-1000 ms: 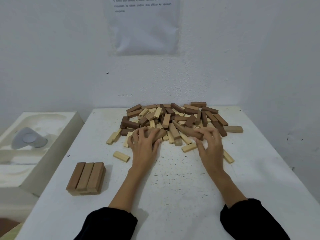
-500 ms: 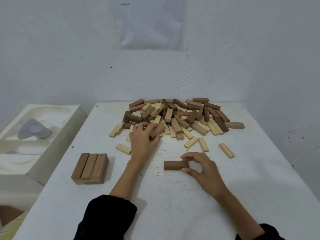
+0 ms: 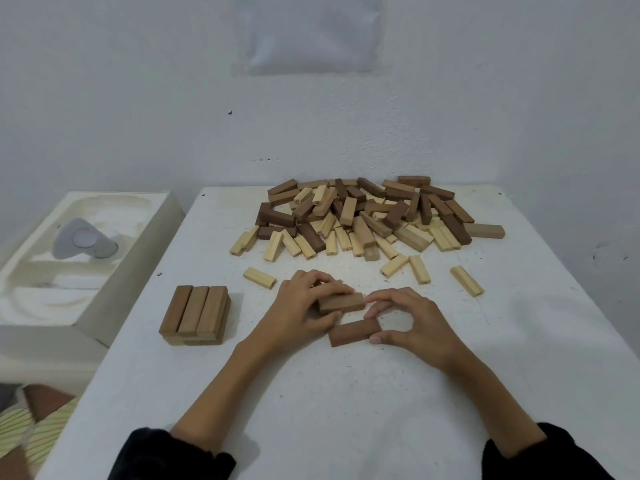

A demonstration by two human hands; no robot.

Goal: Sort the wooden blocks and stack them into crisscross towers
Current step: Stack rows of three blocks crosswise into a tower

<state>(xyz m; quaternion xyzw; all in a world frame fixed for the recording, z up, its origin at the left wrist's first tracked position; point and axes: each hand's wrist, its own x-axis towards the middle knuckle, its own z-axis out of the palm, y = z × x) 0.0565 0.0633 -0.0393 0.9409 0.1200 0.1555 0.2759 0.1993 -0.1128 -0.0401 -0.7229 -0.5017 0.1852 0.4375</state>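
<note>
A heap of dark brown and pale wooden blocks (image 3: pixel 363 216) lies at the far middle of the white table (image 3: pixel 346 393). At the left stands a low two-layer stack (image 3: pixel 195 315) with three brown blocks on top. In the middle, my left hand (image 3: pixel 301 313) grips a brown block (image 3: pixel 341 303) held just above the table. My right hand (image 3: pixel 412 323) pinches the right end of a second brown block (image 3: pixel 353 332) lying flat just in front of it. Part of another block shows behind my left fingers.
Loose pale blocks lie apart from the heap, one (image 3: pixel 259 278) left of my left hand and others (image 3: pixel 465 280) to the right. A white moulded foam tray (image 3: pixel 69 258) sits off the table's left edge. A paper sheet (image 3: pixel 310 32) hangs on the wall.
My left hand has come back from the heap with a brown block, toward my right hand. The right hand's brown block now lies flat near the table's middle.
</note>
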